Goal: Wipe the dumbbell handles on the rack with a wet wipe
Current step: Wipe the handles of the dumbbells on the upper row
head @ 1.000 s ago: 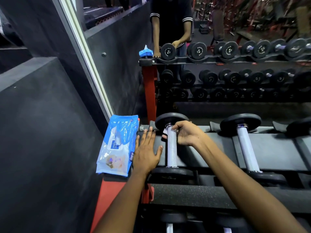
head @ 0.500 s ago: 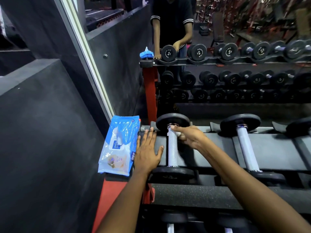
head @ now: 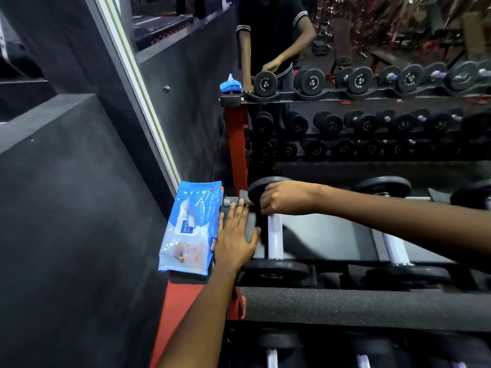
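Observation:
The leftmost dumbbell lies on the top shelf of the rack (head: 332, 235), its pale knurled handle (head: 275, 237) pointing away from me. My right hand (head: 285, 197) is closed around the far end of that handle, against the far black plate (head: 255, 189). No wipe shows in the fist, so I cannot tell whether one is inside. My left hand (head: 235, 239) lies flat on the shelf with fingers spread, just left of the handle. It touches the edge of the blue wet wipe pack (head: 190, 229). A second dumbbell handle (head: 396, 248) lies to the right, partly under my right forearm.
A mirror (head: 345, 115) stands behind the rack and reflects me and rows of dumbbells. A dark grey wall (head: 66, 208) closes the left side. The rack's red post (head: 180, 301) runs down below the pack. More dumbbells (head: 271, 357) sit on the lower shelf.
My right hand has slid along the handle from its upper part to the far end by the plate. My left hand and the wipe pack have stayed in place.

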{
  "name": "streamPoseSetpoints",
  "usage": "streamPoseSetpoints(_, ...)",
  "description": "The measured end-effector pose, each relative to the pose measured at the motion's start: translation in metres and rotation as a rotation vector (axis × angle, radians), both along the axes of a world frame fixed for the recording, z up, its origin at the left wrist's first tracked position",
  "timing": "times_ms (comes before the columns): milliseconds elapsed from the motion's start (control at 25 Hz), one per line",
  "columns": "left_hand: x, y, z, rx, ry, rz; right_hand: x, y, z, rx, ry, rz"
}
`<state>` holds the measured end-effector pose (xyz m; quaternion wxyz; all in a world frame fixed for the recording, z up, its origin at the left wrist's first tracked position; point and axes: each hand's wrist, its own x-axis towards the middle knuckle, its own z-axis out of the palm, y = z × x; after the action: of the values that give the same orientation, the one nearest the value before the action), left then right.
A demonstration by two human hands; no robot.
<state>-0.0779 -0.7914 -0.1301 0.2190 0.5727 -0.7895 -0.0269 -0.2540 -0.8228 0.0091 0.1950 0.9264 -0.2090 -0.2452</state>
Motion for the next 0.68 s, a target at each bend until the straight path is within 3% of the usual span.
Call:
streamPoseSetpoints(200, 0.001, -0.001, 0.002, 0.015, -0.009, -0.014, 0.024, 0.001, -0.007, -0.116, 0.143, 0.068)
streamPoseSetpoints(320, 0.002, 0.0, 0.001, 0.011, 0.0, -0.018, 0.038, 0.006, -0.005, -0.083, 0.25, -0.126)
streamPoseSetpoints(480, 0.001, -0.001, 0.0, 0.002, 0.002, -0.006, 0.039, 0.004, -0.013, -0.149, 0.293, -0.13)
streamPoseSetpoints(680, 0.002, 0.001, 0.003, 0.001, 0.023, -0.019, 0.051, 0.002, 0.002, -0.044, 0.258, -0.26)
